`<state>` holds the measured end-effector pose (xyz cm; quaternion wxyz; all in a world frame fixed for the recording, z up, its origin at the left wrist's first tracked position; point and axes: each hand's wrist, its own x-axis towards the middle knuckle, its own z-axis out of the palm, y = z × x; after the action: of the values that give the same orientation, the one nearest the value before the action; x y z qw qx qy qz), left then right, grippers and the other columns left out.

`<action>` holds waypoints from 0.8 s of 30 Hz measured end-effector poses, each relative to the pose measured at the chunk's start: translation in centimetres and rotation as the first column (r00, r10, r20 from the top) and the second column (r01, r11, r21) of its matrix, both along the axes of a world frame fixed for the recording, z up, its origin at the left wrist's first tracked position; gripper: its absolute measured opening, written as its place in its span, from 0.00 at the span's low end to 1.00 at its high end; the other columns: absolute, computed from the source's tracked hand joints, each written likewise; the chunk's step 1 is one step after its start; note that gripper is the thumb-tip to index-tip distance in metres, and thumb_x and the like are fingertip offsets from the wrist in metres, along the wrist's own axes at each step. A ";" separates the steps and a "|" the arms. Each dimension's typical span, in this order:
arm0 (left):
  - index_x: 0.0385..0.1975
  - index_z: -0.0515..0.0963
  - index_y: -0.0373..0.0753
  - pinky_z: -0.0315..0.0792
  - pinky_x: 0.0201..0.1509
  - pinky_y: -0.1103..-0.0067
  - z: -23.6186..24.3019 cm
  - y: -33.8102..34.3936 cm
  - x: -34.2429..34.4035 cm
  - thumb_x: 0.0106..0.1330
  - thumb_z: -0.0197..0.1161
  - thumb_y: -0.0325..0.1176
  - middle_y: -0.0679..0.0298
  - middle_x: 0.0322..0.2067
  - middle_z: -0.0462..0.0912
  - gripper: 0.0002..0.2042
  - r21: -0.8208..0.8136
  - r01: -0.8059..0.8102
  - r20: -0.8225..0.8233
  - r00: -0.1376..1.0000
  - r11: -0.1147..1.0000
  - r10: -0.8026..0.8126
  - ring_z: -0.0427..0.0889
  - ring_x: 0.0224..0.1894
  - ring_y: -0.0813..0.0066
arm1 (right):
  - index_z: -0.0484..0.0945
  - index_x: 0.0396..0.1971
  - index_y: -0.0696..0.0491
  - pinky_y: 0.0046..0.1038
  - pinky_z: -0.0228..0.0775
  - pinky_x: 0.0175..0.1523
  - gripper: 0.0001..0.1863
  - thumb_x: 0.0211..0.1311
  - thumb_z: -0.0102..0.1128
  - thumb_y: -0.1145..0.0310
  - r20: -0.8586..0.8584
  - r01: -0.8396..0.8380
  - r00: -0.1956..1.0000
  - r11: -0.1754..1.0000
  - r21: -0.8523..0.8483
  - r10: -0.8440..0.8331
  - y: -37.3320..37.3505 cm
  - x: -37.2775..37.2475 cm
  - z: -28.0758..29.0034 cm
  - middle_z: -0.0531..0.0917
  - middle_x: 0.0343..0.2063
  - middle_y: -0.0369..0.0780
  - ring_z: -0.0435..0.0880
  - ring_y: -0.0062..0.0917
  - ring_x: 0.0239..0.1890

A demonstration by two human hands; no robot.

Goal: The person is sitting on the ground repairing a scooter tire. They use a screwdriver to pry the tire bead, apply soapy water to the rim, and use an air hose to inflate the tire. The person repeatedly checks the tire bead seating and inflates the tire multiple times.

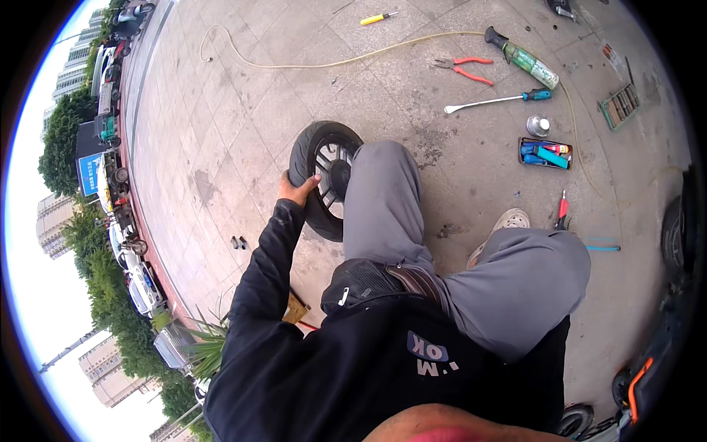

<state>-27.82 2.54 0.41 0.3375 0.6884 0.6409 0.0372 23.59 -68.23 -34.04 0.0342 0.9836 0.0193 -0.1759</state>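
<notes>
My left hand (298, 188) grips the left side of a small black wheel with tyre (308, 208), its thumb over the tyre toward the spokes. The wheel is beside my raised left leg, which hides part of it. My right hand is not in view. On the paving right of my legs lie red-handled pliers (468, 70), a long pry tool with blue handle (490, 101), a green canister air gun (530, 62), a clear jar (538, 125), a tray of small tubes and tools (545, 153) and a red-handled tool (562, 210).
A yellow screwdriver (374, 18) and thin hose (265, 65) lie ahead. A green repair-kit box (618, 105) is at the right, near dark vehicles and tyres (674, 236). Parked scooters, cars and trees (92, 254) line the left. A plant (202, 346) stands behind my left arm.
</notes>
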 end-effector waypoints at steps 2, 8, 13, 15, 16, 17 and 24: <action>0.60 0.65 0.21 0.77 0.53 0.68 -0.2 -0.4 -1.5 0.45 0.79 0.51 0.41 0.45 0.83 0.49 -0.052 -0.067 0.073 0.995 0.996 0.070 0.84 0.47 0.54 | 0.71 0.53 0.53 0.43 0.74 0.51 0.34 0.44 0.76 0.61 0.006 0.004 1.000 1.000 -0.031 -0.004 -3.1 1.2 2.5 0.77 0.48 0.46 0.80 0.44 0.46; 0.59 0.67 0.20 0.74 0.58 0.68 2.2 -2.3 -4.9 0.47 0.78 0.44 0.39 0.48 0.81 0.43 0.117 -0.048 0.073 0.997 0.992 0.040 0.83 0.51 0.53 | 0.70 0.50 0.56 0.37 0.74 0.43 0.29 0.48 0.70 0.66 0.212 -0.105 0.977 0.870 0.482 0.000 4.9 2.1 25.3 0.79 0.35 0.42 0.80 0.34 0.37; 0.64 0.65 0.29 0.73 0.60 0.62 3.7 -2.1 -7.9 0.47 0.77 0.55 0.40 0.52 0.80 0.49 0.217 -0.041 -0.025 0.999 0.975 0.048 0.80 0.55 0.45 | 0.66 0.57 0.58 0.22 0.71 0.38 0.26 0.61 0.63 0.70 0.035 -0.190 0.939 0.431 0.882 0.342 31.1 -1.7 45.7 0.78 0.38 0.39 0.79 0.20 0.33; 0.64 0.65 0.30 0.72 0.60 0.61 3.2 -1.9 -8.2 0.46 0.77 0.58 0.38 0.51 0.80 0.50 0.148 0.054 -0.060 0.997 0.987 -0.046 0.80 0.55 0.43 | 0.69 0.56 0.60 0.23 0.72 0.46 0.27 0.60 0.65 0.64 0.077 -0.357 0.800 0.369 0.858 0.595 42.6 -5.3 51.0 0.78 0.45 0.40 0.80 0.20 0.39; 0.64 0.65 0.30 0.73 0.60 0.62 3.0 -1.8 -7.9 0.47 0.78 0.55 0.37 0.52 0.79 0.49 0.010 0.041 -0.078 0.996 0.999 -0.040 0.79 0.56 0.44 | 0.71 0.56 0.60 0.23 0.72 0.49 0.28 0.60 0.66 0.62 0.152 -0.463 0.730 0.318 0.827 0.667 47.9 -8.0 52.6 0.78 0.47 0.41 0.80 0.21 0.41; 0.64 0.64 0.30 0.73 0.60 0.63 3.1 -1.8 -7.6 0.47 0.79 0.54 0.37 0.53 0.77 0.49 0.110 0.033 0.002 0.999 0.993 -0.034 0.78 0.57 0.45 | 0.72 0.55 0.59 0.25 0.72 0.51 0.27 0.58 0.67 0.62 0.088 -0.517 0.607 0.309 0.798 0.790 52.2 -10.4 54.6 0.80 0.48 0.43 0.82 0.24 0.44; 0.71 0.58 0.40 0.59 0.72 0.59 6.3 0.0 -0.1 0.74 0.53 0.49 0.54 0.66 0.67 0.31 -0.190 0.176 0.956 -0.192 0.966 0.223 0.68 0.67 0.55 | 0.76 0.54 0.55 0.35 0.77 0.51 0.28 0.58 0.69 0.53 0.481 -0.564 -0.244 -0.527 0.636 0.842 72.1 -28.6 52.4 0.80 0.48 0.43 0.82 0.39 0.47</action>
<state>-27.89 2.51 6.66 0.7930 0.3441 0.1563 0.4779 -5.02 3.82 18.33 -0.2576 0.4182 0.8449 -0.2119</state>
